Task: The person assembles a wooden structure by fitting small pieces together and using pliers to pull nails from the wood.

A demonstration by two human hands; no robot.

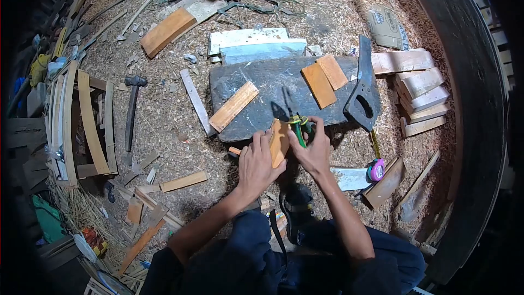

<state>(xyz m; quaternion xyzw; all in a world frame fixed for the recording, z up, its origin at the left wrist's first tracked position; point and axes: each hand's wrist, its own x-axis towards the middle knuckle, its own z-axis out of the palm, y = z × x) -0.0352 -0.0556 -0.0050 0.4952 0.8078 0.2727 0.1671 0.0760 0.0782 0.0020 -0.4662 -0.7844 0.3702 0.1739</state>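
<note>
My left hand [255, 163] is closed round a small orange-brown wooden block [280, 143], tilted upright at the near edge of the dark work board [267, 82]. Just right of the block, my right hand [314, 150] grips green-handled pliers [297, 125], whose head points away from me over the board. Whether the pliers touch the block is unclear. On the board lie a light wooden strip [234, 106], two short wooden pieces [319, 85] and a handsaw [363, 87] at the right end.
A hammer [132, 112] and a wooden frame [84, 125] are at the left. Curved wooden pieces [426, 90] are stacked at the right, near a pink tape measure [376, 170]. A thick wooden block [168, 31] sits far left. Shavings cover the ground.
</note>
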